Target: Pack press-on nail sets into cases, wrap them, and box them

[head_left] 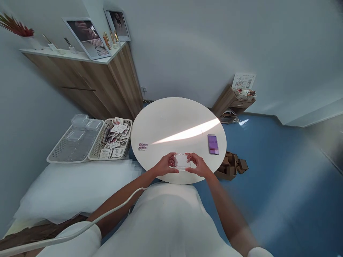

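Between my two hands is a clear plastic box [182,161], held over the near edge of a round white table [171,117]. My left hand [166,165] grips its left end, fingers at the far side and thumb at the near side. At the right end my right hand [198,165] has hold of it in the same way. Whether anything lies inside the box I cannot tell. A small card of press-on nails [143,146] lies on the table to the left. Towards the right edge rests a purple, partly pixelated flat object [213,144].
Left of the table, a white basket [129,142] holds many printed cards; another basket [60,144] holds clear plastic boxes. White translucent sheets [80,189] lie nearer me. Brown cardboard boxes [230,166] sit on the floor at right. A wooden cabinet [107,82] stands behind left.
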Available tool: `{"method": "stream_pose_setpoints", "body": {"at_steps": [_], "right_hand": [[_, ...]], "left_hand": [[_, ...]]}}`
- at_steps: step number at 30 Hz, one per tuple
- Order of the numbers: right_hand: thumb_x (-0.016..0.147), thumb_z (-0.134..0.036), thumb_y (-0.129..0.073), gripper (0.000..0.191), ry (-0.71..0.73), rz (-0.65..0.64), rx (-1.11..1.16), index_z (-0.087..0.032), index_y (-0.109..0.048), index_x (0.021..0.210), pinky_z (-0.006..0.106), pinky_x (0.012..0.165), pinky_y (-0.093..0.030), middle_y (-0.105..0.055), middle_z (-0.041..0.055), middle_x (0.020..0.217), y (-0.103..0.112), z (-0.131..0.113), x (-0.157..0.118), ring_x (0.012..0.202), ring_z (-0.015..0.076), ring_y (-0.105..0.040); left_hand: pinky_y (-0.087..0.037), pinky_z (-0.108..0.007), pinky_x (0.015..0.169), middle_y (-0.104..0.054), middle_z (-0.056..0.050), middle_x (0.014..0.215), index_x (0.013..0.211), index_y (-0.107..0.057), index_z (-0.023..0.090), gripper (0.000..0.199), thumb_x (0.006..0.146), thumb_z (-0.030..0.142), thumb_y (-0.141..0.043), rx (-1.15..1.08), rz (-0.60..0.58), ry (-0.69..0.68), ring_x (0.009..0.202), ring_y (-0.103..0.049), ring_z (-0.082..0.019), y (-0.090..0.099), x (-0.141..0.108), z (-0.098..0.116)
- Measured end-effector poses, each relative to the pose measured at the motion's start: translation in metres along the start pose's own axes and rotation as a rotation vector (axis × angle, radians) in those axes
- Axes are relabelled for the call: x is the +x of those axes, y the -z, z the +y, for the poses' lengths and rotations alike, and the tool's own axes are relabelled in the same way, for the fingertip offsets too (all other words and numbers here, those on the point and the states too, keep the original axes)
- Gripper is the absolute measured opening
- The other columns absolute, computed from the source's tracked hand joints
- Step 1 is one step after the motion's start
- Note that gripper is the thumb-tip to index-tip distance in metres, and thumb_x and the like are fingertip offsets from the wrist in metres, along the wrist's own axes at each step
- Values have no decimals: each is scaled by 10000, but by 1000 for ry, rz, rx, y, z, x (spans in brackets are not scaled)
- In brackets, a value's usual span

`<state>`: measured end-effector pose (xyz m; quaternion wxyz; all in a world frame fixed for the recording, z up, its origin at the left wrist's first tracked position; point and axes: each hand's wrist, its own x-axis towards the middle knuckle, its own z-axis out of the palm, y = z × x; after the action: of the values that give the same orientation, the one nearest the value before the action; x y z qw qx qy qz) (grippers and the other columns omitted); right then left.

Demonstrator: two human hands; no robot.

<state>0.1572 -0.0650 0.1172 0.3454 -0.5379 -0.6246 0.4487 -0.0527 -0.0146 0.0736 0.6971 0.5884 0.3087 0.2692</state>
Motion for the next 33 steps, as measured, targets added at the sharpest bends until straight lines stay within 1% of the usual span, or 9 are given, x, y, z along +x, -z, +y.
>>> {"method": "stream_pose_setpoints", "body": {"at_steps": [4, 7, 10, 14, 18, 21, 24, 28, 33], "right_hand": [[650, -416, -629, 319, -87, 44, 28, -225, -532, 887, 287, 664, -449, -590, 34, 987, 1, 4, 9, 686, 128, -561], [722, -473, -532, 282, -155, 87, 38, -226, -531, 859, 264, 593, -434, -579, -6, 841, -5, 7, 14, 588, 114, -565], [761, -512, -456, 299, -190, 160, 60, -231, -521, 840, 251, 555, -421, -564, -27, 797, -14, 11, 18, 529, 104, -562], [775, -517, -432, 309, -204, 246, 97, -220, -509, 810, 249, 546, -421, -555, -27, 793, -26, 19, 21, 504, 91, -545], [760, -516, -453, 328, -253, 301, 219, -199, -519, 813, 240, 510, -416, -542, -23, 730, -33, 27, 24, 478, 81, -507], [729, -511, -496, 347, -294, 356, 262, -184, -549, 832, 228, 486, -408, -547, -7, 697, -35, 30, 25, 549, 106, -526], [702, -502, -530, 355, -312, 418, 281, -174, -573, 832, 224, 492, -411, -560, 9, 707, -35, 33, 25, 616, 124, -539], [687, -500, -549, 359, -300, 452, 323, -176, -584, 837, 232, 515, -412, -568, -4, 679, -36, 35, 21, 581, 110, -526], [679, -534, -549, 401, -321, 426, 385, -175, -589, 854, 240, 503, -406, -581, -5, 676, -39, 36, 16, 504, 90, -492]], "left_hand": [[-487, -339, 683, -529, -11, 827, 1143, -470, 198, 745, 476, 253, -795, -22, -7, 42, 701, -550, -121, -3, -1, -6], [-487, -342, 674, -515, -2, 821, 1185, -440, 197, 817, 455, 241, -803, -59, 22, 73, 682, -550, -115, -6, -3, -13], [-485, -334, 668, -507, 0, 840, 1231, -402, 200, 875, 454, 233, -803, -81, 53, 82, 673, -547, -104, -6, -5, -18], [-482, -320, 660, -524, -17, 879, 1268, -370, 212, 868, 504, 232, -781, -57, 42, 57, 670, -542, -95, -3, -8, -20], [-480, -306, 651, -537, -36, 905, 1280, -374, 221, 843, 533, 238, -764, -41, 37, 54, 696, -548, -104, -2, -11, -21], [-478, -304, 656, -544, -36, 904, 1280, -380, 213, 846, 529, 250, -766, -59, 34, 78, 701, -538, -100, -4, -12, -21], [-467, -295, 679, -559, -34, 886, 1234, -438, 184, 725, 584, 313, -732, -80, 68, 130, 702, -536, -93, -5, -11, -17], [-460, -286, 665, -594, -27, 773, 1116, -516, 139, 497, 701, 392, -616, -109, 135, 242, 677, -559, -104, -7, -8, -10], [-456, -265, 634, -598, -8, 674, 937, -582, 127, 365, 654, 342, -664, -112, 170, 288, 638, -562, -104, -12, -7, -13]]}}
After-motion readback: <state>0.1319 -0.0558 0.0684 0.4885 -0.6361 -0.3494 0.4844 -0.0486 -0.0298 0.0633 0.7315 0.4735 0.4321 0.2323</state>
